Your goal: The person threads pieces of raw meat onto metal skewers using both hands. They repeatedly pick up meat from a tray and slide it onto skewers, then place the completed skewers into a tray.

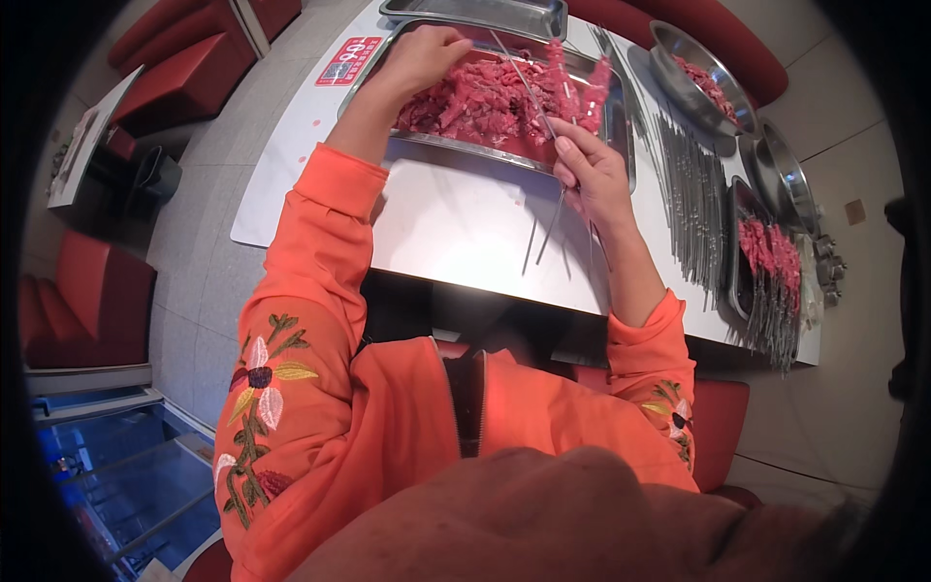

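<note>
My right hand (pixel 593 171) grips a thin metal skewer (pixel 525 84) whose bare upper length slants up and left over the meat. Beneath it sits a steel tray (pixel 473 149) heaped with raw sliced red meat (pixel 480 98). At the tray's far left, my left hand (pixel 429 54) hovers with curled fingers; whether anything is pinched there is hidden. Two skewers threaded with meat (pixel 564 80) stand out at the tray's right side, just beyond my right hand. Below that hand, several bare skewer ends (pixel 550 225) reach over the white table (pixel 465 218).
Rows of bare metal skewers (pixel 691 204) lie to the right. Further right, a dark tray (pixel 738 287) holds loaded meat skewers (pixel 771 254). A steel bowl (pixel 662 44) with meat, another bowl (pixel 789 171) and a shallow tray (pixel 476 16) stand around. A red printed card (pixel 348 62) lies left.
</note>
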Tool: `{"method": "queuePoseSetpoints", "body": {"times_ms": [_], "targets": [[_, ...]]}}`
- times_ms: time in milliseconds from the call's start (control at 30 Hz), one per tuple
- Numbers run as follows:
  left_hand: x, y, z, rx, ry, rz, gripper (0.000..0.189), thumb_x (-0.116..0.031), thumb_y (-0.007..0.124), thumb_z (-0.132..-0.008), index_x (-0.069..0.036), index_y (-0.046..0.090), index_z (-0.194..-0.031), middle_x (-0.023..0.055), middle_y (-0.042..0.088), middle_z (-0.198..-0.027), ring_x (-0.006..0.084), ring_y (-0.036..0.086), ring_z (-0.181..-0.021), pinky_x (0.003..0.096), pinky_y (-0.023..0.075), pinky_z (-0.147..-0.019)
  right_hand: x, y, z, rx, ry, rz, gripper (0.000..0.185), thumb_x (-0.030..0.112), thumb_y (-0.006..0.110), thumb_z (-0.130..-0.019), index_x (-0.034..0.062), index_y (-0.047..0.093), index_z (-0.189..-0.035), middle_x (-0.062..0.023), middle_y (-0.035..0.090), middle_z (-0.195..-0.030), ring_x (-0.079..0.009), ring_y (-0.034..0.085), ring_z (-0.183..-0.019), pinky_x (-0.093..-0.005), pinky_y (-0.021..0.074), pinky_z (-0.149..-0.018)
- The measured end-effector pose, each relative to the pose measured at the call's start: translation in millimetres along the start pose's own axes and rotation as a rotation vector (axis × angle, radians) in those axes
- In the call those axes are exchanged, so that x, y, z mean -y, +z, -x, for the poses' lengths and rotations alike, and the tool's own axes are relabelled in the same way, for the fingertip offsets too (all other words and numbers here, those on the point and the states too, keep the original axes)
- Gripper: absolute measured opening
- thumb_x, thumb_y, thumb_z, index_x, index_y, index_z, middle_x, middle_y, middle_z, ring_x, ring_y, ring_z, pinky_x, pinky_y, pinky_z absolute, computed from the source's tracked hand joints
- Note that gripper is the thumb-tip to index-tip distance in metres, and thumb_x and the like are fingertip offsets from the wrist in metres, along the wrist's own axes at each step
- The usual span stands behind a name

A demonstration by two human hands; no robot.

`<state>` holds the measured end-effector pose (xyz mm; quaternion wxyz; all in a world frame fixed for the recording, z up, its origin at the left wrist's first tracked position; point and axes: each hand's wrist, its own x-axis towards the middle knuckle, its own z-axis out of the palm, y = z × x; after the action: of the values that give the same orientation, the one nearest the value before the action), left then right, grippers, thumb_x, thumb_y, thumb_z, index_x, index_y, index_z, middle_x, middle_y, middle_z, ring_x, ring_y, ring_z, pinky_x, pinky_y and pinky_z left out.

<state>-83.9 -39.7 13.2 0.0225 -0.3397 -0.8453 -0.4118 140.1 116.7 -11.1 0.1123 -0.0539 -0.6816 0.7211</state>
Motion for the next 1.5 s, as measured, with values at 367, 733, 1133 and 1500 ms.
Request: {"method": "queuePoseSetpoints", "body": {"times_ms": [367,733,1133,1500], "targets": [[-15.9,12.2,28.4,0.228,0.087,-0.783,0.033,-0.034,0.074,-0.068,-0.004,0.066,-0.078,0.0147,0.066,-0.078,0.0286,0.065,-0.077,0.0379,0.0497,-0.066,-0.9,-2.0,-1.4,-0.059,-0.022,-0.05,0.025,0.016,0.053,-0.091,0.0013,0.06,-0.111,0.0031,0.044,-0.059,-0.002,0.035,-0.043,-0.0169,0.0281,-0.035],[0.7,-14.9,16.3,0.355,-0.007,0.178,0.024,-0.026,0.069,-0.08,-0.008,0.056,-0.071,-0.0052,0.048,-0.067,0.0078,0.041,-0.065,0.0251,0.0331,-0.059,-3.3,-2.6,-2.4,-0.071,-0.041,-0.052,0.026,0.017,0.054,-0.091,0.0015,0.059,-0.111,0.0042,0.043,-0.058,-0.0017,0.035,-0.044,-0.017,0.0274,-0.035],[1.2,1.2,13.5,0.305,-0.168,0.696,0.028,-0.031,0.055,-0.088,-0.007,0.06,-0.074,-0.0023,0.053,-0.071,0.0076,0.045,-0.065,0.0234,0.0342,-0.058,-2.9,-0.3,-0.7,-0.072,-0.016,-0.037,0.029,0.018,0.055,-0.09,0.0023,0.058,-0.114,0.004,0.044,-0.058,-0.0021,0.035,-0.042,-0.0173,0.0257,-0.034],[-11.3,6.7,16.7,0.11,-0.213,0.851,0.015,-0.012,0.059,-0.086,0.0,0.065,-0.092,0.0066,0.067,-0.087,0.0133,0.063,-0.076,0.0229,0.048,-0.059,-5.0,0.2,-0.1,-0.047,-0.02,-0.028,0.028,0.017,0.054,-0.092,0.0032,0.057,-0.116,0.0049,0.044,-0.06,0.0,0.035,-0.045,-0.0151,0.0244,-0.035]]}}
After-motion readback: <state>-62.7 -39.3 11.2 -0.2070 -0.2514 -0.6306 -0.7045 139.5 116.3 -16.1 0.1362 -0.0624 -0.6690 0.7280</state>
